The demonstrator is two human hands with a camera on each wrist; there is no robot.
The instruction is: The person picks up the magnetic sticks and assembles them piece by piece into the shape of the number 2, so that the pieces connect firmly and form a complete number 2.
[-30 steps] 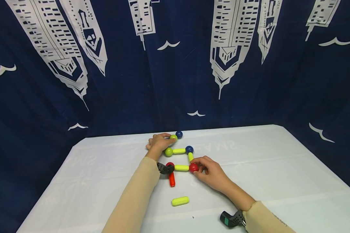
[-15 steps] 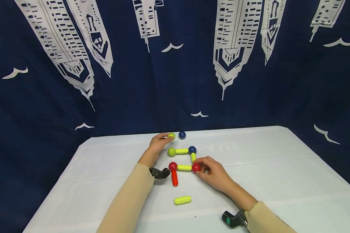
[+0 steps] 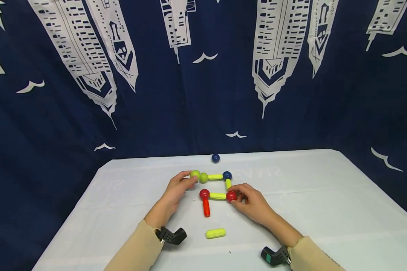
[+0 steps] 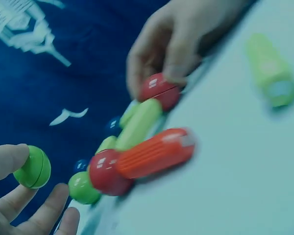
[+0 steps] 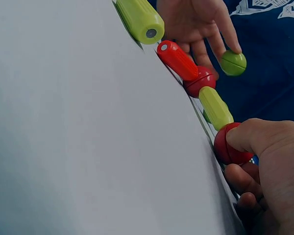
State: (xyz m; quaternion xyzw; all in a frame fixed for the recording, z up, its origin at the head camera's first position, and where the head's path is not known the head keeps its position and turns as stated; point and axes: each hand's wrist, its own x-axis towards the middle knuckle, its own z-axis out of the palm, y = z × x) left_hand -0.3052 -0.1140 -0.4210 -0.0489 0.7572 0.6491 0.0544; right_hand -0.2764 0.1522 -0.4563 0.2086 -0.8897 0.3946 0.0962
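Observation:
My left hand (image 3: 173, 191) pinches a loose green ball (image 4: 36, 169) between thumb and finger, its other fingers spread. In the left wrist view that ball is apart from the second green ball (image 4: 83, 188), which ends a chain of balls and ribbed rods on the table. From there the chain runs through a yellow-green rod (image 3: 215, 177), a blue ball (image 3: 227, 175), another such rod (image 3: 228, 183), a red ball (image 3: 231, 196), a third rod (image 3: 218, 196), a second red ball (image 3: 204, 194) and a red rod (image 3: 206, 207). My right hand (image 3: 254, 203) holds the nearer-right red ball between thumb and fingers.
A loose yellow-green rod (image 3: 215, 233) lies nearer me, its round metal end visible in the right wrist view. Another blue ball (image 3: 215, 158) sits near the far edge of the white table (image 3: 312, 195). A dark blue printed cloth (image 3: 190, 101) hangs behind.
My left hand has picked the green ball from beside the far blue ball and brought it back toward me, near the chain's green end. My right hand stays on the red ball.

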